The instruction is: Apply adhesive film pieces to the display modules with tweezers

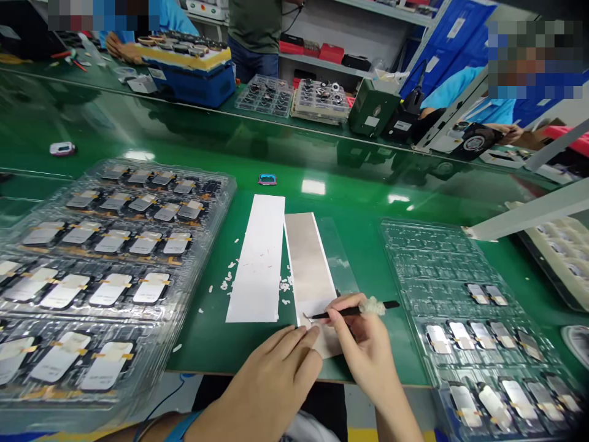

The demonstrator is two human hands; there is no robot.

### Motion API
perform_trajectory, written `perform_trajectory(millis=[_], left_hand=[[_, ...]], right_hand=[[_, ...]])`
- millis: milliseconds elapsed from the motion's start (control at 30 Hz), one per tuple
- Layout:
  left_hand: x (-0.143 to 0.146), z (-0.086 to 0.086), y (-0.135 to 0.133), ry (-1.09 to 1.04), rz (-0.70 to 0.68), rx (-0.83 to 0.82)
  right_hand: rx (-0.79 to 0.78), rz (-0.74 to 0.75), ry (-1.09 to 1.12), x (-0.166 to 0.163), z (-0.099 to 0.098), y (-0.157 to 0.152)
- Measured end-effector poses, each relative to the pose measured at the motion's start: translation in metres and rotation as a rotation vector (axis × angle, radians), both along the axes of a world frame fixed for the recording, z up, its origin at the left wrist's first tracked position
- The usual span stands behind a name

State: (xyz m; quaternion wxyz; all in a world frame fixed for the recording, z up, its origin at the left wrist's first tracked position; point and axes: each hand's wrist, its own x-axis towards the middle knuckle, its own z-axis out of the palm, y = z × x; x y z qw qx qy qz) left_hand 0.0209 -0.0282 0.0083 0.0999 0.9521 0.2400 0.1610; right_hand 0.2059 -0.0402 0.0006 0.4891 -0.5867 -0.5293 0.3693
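My right hand [363,334] grips a slim black pair of tweezers [343,312] with a pale foam wrap near its rear end. Their fine tip touches or hovers just over the lower part of a beige sheet with white edges [309,258]. My left hand [280,371] lies palm down with its fingertips on the near end of that sheet, close to the tip. To the left is a long white paper strip [256,261] with a few tiny reddish marks. Small white scraps [225,284] are scattered beside both strips. Whatever is at the tweezer tip is too small to make out.
A clear tray [202,245] on the left holds rows of white-labelled rectangular parts. Another clear tray [396,258] on the right is partly filled. A small blue-and-pink frame [267,179] lies ahead. Across the green bench [350,190], boxes, trays and other people are visible.
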Motion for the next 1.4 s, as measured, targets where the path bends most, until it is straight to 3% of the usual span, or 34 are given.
perform_trajectory(millis=[167, 333, 400, 500, 633, 767, 900, 1033, 1400], left_hand=[[0.002, -0.002, -0.001, -0.009, 0.032, 0.065], [0.005, -0.003, -0.004, -0.047, 0.077, 0.089], [0.004, 0.002, -0.002, -0.038, 0.073, 0.028], [0.002, 0.014, 0.009, -0.114, 0.128, -0.302], [0.001, 0.017, 0.025, -0.515, 0.384, -0.857], [0.006, 0.011, 0.028, -0.883, 0.41, -1.2], [0.01, 0.013, 0.026, -1.074, 0.335, -1.389], [0.009, 0.017, 0.025, -1.092, 0.335, -1.442], [0.012, 0.018, 0.027, -1.059, 0.351, -1.396]], right_hand=[[-0.019, -0.061, 0.008, -0.002, -0.002, 0.001], [-0.084, -0.165, 0.239, -0.009, 0.001, 0.005], [-0.059, -0.224, 0.326, -0.01, 0.004, 0.007], [0.09, -0.381, 0.458, -0.014, 0.009, 0.01], [0.346, -0.498, 0.498, -0.031, 0.011, 0.011], [0.48, -0.407, 0.469, -0.054, 0.009, 0.011], [0.525, -0.305, 0.467, -0.067, 0.009, 0.011], [0.552, -0.298, 0.46, -0.068, 0.007, 0.013], [0.559, -0.3, 0.418, -0.065, 0.008, 0.014]])
